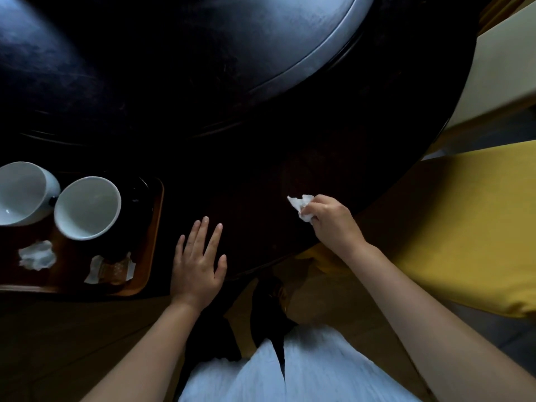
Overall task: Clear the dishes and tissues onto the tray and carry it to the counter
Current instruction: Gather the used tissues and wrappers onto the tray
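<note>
A brown tray sits on the dark table at the left. On it stand two white cups, one nearer the middle and one at the frame's left edge. Also on the tray are a crumpled tissue and a flatter tissue beside a clear wrapper. My right hand is closed around another crumpled white tissue, held just above the table to the right of the tray. My left hand lies flat with fingers spread on the table's near edge, right of the tray.
The round dark table carries a large glass turntable at the back. A chair with a yellow cushion stands at the right, close to the table's edge. My white garment fills the bottom of the view.
</note>
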